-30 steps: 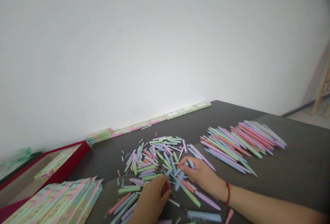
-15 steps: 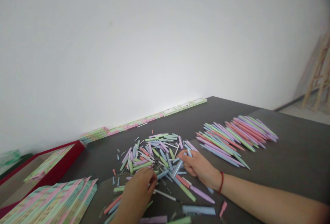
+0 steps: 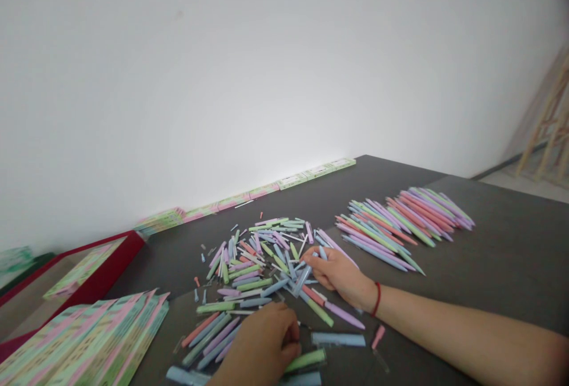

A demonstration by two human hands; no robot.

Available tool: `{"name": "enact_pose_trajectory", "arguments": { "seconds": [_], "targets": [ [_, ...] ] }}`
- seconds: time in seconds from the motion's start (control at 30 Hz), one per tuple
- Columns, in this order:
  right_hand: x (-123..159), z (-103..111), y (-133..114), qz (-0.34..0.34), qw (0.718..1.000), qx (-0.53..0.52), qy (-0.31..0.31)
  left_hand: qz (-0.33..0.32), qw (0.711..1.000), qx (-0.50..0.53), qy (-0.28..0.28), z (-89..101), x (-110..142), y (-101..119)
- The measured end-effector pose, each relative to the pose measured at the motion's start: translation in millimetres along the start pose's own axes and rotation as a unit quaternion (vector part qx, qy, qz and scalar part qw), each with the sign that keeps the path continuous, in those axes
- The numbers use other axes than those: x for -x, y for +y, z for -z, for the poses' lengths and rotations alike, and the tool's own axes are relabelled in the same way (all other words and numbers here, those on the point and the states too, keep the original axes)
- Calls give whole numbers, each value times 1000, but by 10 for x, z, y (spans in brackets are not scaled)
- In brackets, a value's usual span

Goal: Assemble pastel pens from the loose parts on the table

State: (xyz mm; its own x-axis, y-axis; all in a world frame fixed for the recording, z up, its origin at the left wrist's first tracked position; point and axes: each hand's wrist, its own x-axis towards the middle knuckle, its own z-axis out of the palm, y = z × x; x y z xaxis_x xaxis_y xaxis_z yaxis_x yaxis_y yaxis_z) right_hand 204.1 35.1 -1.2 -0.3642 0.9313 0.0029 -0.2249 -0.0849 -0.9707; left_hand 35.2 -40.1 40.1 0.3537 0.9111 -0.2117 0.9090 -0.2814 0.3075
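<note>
My right hand [image 3: 341,276] is closed in a pinch on a light-blue pen barrel [image 3: 303,279], which points down and left over the heap. Another small blue piece [image 3: 323,252] shows at its fingers. Lower and nearer, my left hand [image 3: 267,341] is curled palm down over the pen parts; its fingertips are partly hidden, and whatever they grip cannot be seen. Beside it lie a green pen part [image 3: 306,360] and a blue tube [image 3: 338,339]. The heap of loose pen parts [image 3: 249,267] mixes purple, green, blue and coral barrels, white refills and small end pieces.
Rows of whole pens [image 3: 400,220] lie to the right on the dark table [image 3: 502,232]. Printed flat boxes [image 3: 267,190] line the wall. A fanned stack of printed packs [image 3: 89,338] and a red open box [image 3: 115,267] stand left. A wooden rack [image 3: 549,131] stands far right.
My left hand has moved right and nearer to me, uncovering parts in the heap. My right hand keeps the blue barrel in about the same place. The view has shifted slightly.
</note>
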Motion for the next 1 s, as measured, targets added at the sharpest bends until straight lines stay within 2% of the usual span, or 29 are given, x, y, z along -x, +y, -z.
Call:
{"name": "enact_pose_trajectory", "arguments": {
  "seconds": [0.13, 0.27, 0.37, 0.47, 0.53, 0.73, 0.83, 1.0],
  "targets": [
    [11, -15, 4, 8, 1000, 11, -5, -8, 1000, -9, 8, -88, -5, 35],
    [24, -25, -2, 6, 1000, 5, -16, 8, 998, 0, 60, -89, -20, -11],
    [45, -55, -24, 1, 1000, 15, -23, 36, 991, 86, 98, -7, -59, -65],
    [72, -98, -35, 33, 998, 45, -13, 36, 972, 197, 125, 70, -91, -100],
    [89, -127, -35, 48, 997, 63, -15, 34, 961, 228, 150, 88, -95, -100],
    [138, -160, -35, 49, 993, 107, -20, 18, 949, 234, 211, 108, -20, 3],
    [178, -143, -60, 83, 984, 156, -17, 18, 947, 213, 240, 127, 12, 37],
    [245, -132, -171, 153, 954, 259, -13, 3, 947, 182, 265, 96, 5, 3]
  ]
}}
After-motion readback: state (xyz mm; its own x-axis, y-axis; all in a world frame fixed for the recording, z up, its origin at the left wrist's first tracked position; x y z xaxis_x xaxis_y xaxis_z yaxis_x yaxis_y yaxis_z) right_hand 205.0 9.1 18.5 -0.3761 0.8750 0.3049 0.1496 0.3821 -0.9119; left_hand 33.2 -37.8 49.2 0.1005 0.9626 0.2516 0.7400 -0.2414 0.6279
